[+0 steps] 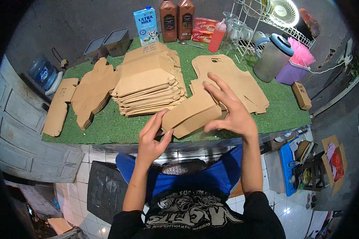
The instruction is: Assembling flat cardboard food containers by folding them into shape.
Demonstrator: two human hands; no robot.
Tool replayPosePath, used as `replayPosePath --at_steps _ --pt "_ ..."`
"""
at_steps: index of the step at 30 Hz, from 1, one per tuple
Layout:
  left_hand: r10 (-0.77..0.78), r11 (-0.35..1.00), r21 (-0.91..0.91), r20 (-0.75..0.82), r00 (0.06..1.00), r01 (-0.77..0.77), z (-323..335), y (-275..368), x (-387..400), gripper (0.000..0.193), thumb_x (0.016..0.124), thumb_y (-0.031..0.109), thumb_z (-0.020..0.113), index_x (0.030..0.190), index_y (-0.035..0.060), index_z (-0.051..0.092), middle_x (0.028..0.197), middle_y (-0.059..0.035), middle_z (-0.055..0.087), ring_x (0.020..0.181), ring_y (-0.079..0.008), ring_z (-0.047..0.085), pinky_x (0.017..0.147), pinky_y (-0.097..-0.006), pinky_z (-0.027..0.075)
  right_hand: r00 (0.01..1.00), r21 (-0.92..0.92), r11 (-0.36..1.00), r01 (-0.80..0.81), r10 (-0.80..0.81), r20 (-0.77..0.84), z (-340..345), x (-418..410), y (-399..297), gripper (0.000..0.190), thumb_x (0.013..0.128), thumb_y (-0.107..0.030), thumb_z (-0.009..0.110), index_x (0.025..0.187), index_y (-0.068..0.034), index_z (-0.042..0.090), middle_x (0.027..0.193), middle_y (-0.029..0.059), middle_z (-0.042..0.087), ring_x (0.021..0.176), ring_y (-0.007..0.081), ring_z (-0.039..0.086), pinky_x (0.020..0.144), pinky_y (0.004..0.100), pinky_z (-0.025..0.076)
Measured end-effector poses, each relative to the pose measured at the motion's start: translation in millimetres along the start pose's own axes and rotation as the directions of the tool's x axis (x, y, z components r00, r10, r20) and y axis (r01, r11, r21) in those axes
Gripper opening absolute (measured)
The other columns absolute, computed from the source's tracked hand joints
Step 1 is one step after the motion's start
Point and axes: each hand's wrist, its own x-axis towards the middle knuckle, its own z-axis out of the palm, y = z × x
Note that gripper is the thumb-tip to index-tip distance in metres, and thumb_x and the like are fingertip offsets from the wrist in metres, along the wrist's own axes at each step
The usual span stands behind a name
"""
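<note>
A partly folded brown cardboard box (pixel 194 119) is tilted above the front edge of the green-covered table. My left hand (pixel 152 140) grips its left end between thumb and fingers. At the box's right end, my right hand (pixel 236 112) is spread, thumb and fingers apart around the corner; whether a fingertip touches the card is unclear. Just behind the box rises a thick stack of flat folded cartons (pixel 148 86). Unfolded carton blanks (pixel 236 80) lie under and beyond my right hand. To the left are another pile of blanks (pixel 92 86) and a single flat carton (pixel 58 110).
A milk carton (pixel 146 27), two brown bottles (pixel 168 22) and a pink squeeze bottle (pixel 217 37) line the back. A lidded pitcher (pixel 270 59) stands right, near a wire rack (pixel 245 44). One small finished box (pixel 301 95) sits at the right edge.
</note>
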Motion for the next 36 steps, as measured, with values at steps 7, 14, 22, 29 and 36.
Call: replayPosePath --at_steps 7,14,22,29,36 --pt "0.139 0.983 0.111 0.041 0.989 -0.143 2 7 15 0.065 0.075 0.017 0.078 0.131 -0.0037 0.05 0.125 -0.0217 0.057 0.113 -0.0342 0.059 0.091 -0.0372 0.05 0.995 -0.177 0.979 -0.098 0.101 0.006 -14 -7 2 0.082 0.058 -0.032 0.089 0.128 -0.012 0.053 0.121 0.0082 0.061 0.107 0.0289 0.058 0.09 0.0383 0.048" --pt "0.19 0.972 0.132 0.062 0.98 -0.196 6 11 13 0.058 0.067 0.001 0.078 0.121 -0.003 0.058 0.122 -0.019 0.059 0.113 -0.0357 0.059 0.095 -0.0391 0.048 0.99 -0.113 0.994 -0.008 -0.008 -0.144 -9 -41 -2 0.068 0.065 -0.035 0.085 0.119 -0.007 0.054 0.122 0.0115 0.06 0.115 0.0324 0.058 0.094 0.0392 0.046" --pt "0.63 0.751 0.219 0.044 0.776 -0.623 46 18 13 0.047 0.072 -0.01 0.064 0.116 0.0086 0.065 0.127 -0.0191 0.054 0.117 -0.0432 0.056 0.095 -0.0452 0.052 0.702 0.763 0.525 -0.376 0.7 -0.136 -15 -98 -26 0.064 0.088 -0.01 0.068 0.141 0.003 0.034 0.133 0.0226 0.051 0.11 0.0235 0.061 0.093 0.0325 0.049" --pt "0.159 0.972 0.154 0.116 0.98 -0.176 82 18 16 0.041 0.083 -0.002 0.064 0.123 0.0029 0.059 0.134 -0.0202 0.053 0.115 -0.0348 0.059 0.091 -0.0379 0.052 0.501 0.714 0.639 -0.287 0.735 -0.457 -54 -139 17 0.061 0.084 -0.006 0.071 0.136 0.003 0.041 0.124 0.0173 0.056 0.11 0.021 0.059 0.093 0.0304 0.047" --pt "0.178 0.931 0.311 0.074 0.981 -0.192 93 0 1 0.023 0.08 -0.004 0.062 0.103 -0.0017 0.065 0.106 -0.0189 0.066 0.093 -0.0341 0.067 0.081 -0.0369 0.054 0.056 0.379 0.767 -0.518 0.472 -0.88 -207 -194 99 0.056 0.084 -0.03 0.073 0.125 0.003 0.052 0.108 0.0074 0.058 0.084 0.0142 0.058 0.066 0.0262 0.047"
